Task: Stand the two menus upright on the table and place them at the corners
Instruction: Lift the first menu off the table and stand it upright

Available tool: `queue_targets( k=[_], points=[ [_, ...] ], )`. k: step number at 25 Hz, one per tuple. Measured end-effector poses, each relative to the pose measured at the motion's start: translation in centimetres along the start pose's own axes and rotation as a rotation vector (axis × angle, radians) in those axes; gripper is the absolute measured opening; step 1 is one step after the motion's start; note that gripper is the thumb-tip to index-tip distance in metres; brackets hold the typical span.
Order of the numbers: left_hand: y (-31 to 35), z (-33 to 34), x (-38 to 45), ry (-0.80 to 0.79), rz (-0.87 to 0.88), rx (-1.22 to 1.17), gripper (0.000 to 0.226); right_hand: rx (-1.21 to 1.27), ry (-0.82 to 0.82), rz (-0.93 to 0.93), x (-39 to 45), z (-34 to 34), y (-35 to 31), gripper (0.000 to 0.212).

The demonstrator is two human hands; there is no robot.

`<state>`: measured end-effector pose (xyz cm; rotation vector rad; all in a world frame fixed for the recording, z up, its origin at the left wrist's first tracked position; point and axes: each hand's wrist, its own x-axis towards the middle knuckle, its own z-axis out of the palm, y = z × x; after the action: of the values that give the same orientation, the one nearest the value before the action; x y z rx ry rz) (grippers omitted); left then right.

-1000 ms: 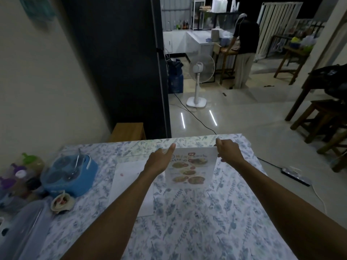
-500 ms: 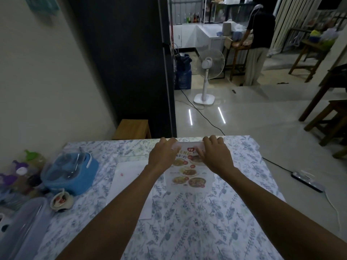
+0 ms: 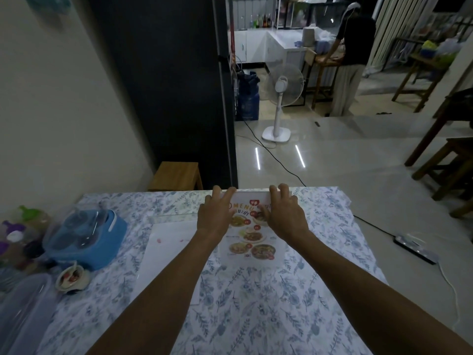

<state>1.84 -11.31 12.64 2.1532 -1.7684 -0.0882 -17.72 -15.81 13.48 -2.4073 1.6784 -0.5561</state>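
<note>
Food-photo menu (image 3: 252, 242) flat on table (image 3: 320, 290)

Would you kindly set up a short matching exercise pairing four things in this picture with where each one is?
Things:
1. printed menu
2. blue container
3. white fan
4. wooden stool

Places:
A. on the floor past the table, on a round base
B. under both hands near the table's far edge
C. on the table's left side
D. against the wall beyond the table's far edge

Pairs: 1-B, 2-C, 3-A, 4-D
</note>
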Motion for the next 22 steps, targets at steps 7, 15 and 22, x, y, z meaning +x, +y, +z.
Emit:
queue_targets(
  k=[7, 15, 22],
  points=[
    [0.2, -0.9, 0.7, -0.063, 0.016, 0.146, 0.073, -0.063, -0.044, 0.015, 0.4, -0.1, -0.1, 0.068],
    [-0.3, -4.0, 0.5, -0.17, 0.098, 0.094, 0.079, -0.263, -0.013, -0.031, -0.4, -1.9, -2.3, 0.071],
    [-2.2, -5.6, -1.4, -0.156, 0.147, 0.041, 0.09, -0.353, 0.042, -0.101, -2.7, -1.2, -6.7, 0.068]
  ],
)
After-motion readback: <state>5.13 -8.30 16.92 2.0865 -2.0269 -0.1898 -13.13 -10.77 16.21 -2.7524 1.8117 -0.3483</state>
